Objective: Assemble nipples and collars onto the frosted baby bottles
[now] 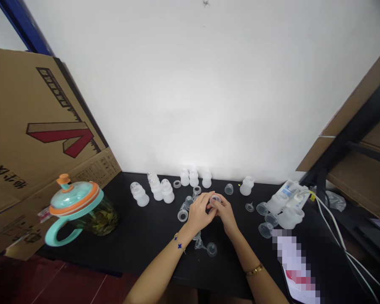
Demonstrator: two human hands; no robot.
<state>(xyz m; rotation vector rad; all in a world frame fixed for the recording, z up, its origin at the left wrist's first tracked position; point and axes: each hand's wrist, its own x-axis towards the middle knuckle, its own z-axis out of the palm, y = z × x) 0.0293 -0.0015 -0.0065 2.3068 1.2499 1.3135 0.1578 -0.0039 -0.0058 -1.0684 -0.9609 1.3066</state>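
Both hands meet over the middle of the black table. My left hand (201, 212) and my right hand (225, 212) are closed round a small translucent ring (214, 200), held between their fingers. Just left of my left hand lie a white ring (183, 215) and a clear cap (188, 202). Below the hands are clear nipple pieces (212, 249). Behind them stand white bottles without caps (207, 179). Further left, several white bottles (167, 191) have clear caps on. A clear cap (229, 188) and a white bottle (247, 185) are to the right.
A teal and orange lidded jug (82, 211) stands at the left by a large cardboard box (25, 126). On the right are white bottles (290, 217), clear caps (266, 230), white cables (332, 223) and a partly blurred phone (299, 274). A white wall (202, 93) rises behind.
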